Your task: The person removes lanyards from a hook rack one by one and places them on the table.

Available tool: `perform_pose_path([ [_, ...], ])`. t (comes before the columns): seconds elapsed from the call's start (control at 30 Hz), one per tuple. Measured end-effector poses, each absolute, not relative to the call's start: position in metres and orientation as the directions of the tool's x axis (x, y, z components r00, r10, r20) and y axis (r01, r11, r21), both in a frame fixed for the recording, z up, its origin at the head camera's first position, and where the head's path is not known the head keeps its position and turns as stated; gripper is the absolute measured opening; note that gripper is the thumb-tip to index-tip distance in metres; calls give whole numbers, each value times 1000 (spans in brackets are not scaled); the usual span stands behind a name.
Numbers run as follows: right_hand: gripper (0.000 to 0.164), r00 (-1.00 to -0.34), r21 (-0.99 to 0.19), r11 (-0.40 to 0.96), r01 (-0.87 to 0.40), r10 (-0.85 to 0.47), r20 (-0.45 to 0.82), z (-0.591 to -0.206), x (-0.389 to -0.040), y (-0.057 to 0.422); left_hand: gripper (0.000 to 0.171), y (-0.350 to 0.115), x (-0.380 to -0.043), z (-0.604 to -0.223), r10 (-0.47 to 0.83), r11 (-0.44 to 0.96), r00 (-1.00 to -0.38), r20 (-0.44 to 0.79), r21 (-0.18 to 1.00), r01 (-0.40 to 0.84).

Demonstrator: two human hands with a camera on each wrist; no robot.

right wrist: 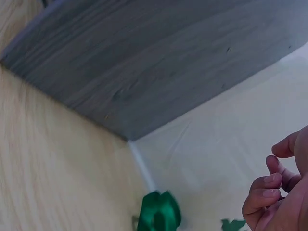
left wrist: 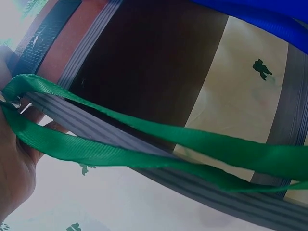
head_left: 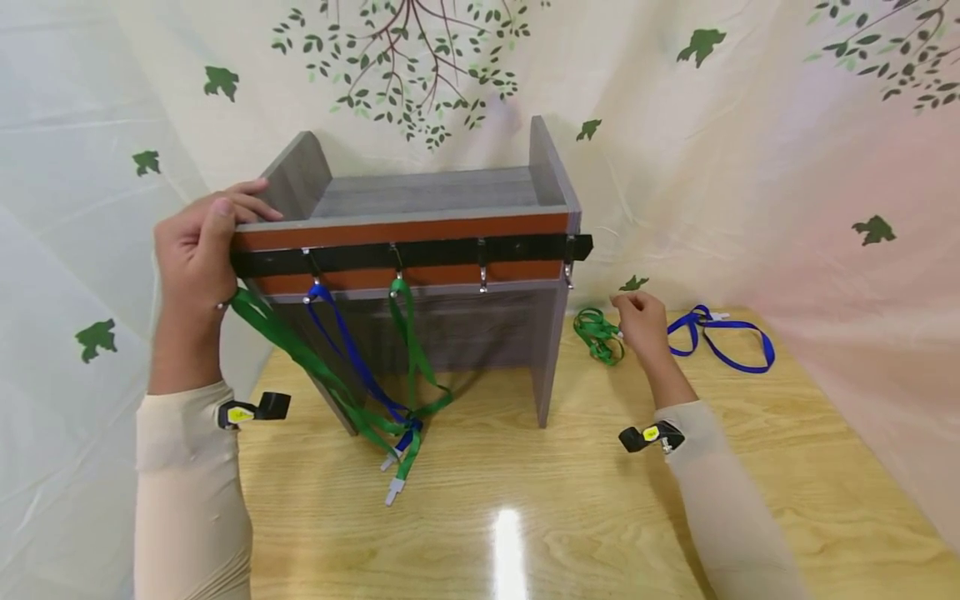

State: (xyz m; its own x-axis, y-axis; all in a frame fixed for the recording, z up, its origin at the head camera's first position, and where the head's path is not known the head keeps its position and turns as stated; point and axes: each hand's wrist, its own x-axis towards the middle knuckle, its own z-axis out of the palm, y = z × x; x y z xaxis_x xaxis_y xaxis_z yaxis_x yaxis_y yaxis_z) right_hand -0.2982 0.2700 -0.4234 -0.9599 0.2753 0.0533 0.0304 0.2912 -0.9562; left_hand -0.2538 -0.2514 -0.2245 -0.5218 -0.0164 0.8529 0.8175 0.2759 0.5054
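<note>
My left hand (head_left: 197, 250) grips the upper left corner of a grey wooden shelf (head_left: 551, 333), its thumb at the front corner. Beside the wrist a green lanyard (head_left: 288, 346) hangs from a hook at the shelf's left end. A blue lanyard (head_left: 352, 358) and another green lanyard (head_left: 408, 333) hang from hooks along the black strip (head_left: 442, 252). Their lower ends lie together on the table. My right hand (head_left: 643, 321), fingers loosely curled and holding nothing, is raised beside a bundled green lanyard (head_left: 596, 333). In the right wrist view that green bundle (right wrist: 159, 211) lies below the hand.
A loose blue lanyard (head_left: 738, 364) lies on the wooden table (head_left: 600, 517), right of my right hand. Two bare hooks, one of them a metal hook (head_left: 483, 275), are at the right of the strip. Leaf-printed cloth (head_left: 675, 150) hangs behind the table.
</note>
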Motion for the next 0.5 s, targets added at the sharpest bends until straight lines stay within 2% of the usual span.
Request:
perform_pose_path([
  [0.33, 15, -967, -987, 138, -83, 228, 113, -382, -260, 245, 45, -251, -255, -225, -9, 263, -513, 858, 497, 827],
  [0.4, 16, -965, -982, 155, -111, 217, 143, -376, -252, 240, 46, -251, -255, -224, -9, 271, -513, 858, 496, 825],
  [0.5, 19, -954, -955, 250, -161, 209, 216, -369, -242, 233, 45, -252, -254, -225, -14, 268, -513, 859, 497, 825],
])
